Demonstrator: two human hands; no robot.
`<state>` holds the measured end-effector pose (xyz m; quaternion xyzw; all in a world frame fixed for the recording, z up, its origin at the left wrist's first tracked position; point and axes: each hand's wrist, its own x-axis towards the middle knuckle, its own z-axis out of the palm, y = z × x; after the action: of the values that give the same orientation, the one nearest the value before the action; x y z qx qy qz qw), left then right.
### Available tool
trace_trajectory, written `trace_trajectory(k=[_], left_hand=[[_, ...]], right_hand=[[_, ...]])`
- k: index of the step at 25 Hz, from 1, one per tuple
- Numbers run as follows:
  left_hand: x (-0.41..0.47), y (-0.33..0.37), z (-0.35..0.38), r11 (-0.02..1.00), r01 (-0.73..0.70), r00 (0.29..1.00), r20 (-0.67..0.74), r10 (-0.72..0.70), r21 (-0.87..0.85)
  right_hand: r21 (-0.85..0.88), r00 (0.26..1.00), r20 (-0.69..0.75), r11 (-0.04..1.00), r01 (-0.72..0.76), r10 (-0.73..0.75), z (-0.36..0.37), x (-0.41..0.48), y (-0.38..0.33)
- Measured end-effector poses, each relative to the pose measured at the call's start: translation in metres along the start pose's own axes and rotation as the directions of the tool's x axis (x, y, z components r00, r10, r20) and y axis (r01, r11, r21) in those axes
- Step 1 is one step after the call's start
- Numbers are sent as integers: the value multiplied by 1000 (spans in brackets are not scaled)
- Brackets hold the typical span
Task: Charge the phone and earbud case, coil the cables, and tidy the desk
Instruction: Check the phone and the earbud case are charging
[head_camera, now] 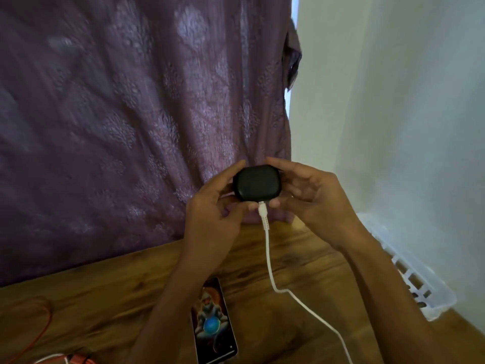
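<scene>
I hold a black earbud case (pixel 256 182) up above the wooden desk (pixel 118 292), gripped from both sides. My left hand (pixel 215 206) curls around its left edge, and my right hand (pixel 312 195) curls around its right edge. A white cable (pixel 270 266) is plugged into the case's underside and trails down to the lower right. The phone (pixel 213 324) lies on the desk below my hands with its screen lit.
A purple patterned curtain (pixel 131 114) hangs behind the desk. A white plastic basket (pixel 409 269) stands at the right edge by the pale wall (pixel 406 101). An orange cable (pixel 43 329) lies at the lower left, with an orange-and-white bundle (pixel 76 359) near the bottom edge.
</scene>
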<state>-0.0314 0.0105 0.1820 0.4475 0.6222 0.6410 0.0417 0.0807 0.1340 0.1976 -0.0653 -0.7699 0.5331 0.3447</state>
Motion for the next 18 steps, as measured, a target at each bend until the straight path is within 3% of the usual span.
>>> trace_trajectory(k=[8, 18], left_hand=[[-16, 58, -10, 983, -122, 991, 39, 129, -136], [-35, 81, -10, 970, -163, 983, 54, 175, -179]], right_hand=[[54, 980, -96, 982, 181, -175, -4, -31, -56], [55, 963, -133, 968, 244, -235, -4, -54, -75]])
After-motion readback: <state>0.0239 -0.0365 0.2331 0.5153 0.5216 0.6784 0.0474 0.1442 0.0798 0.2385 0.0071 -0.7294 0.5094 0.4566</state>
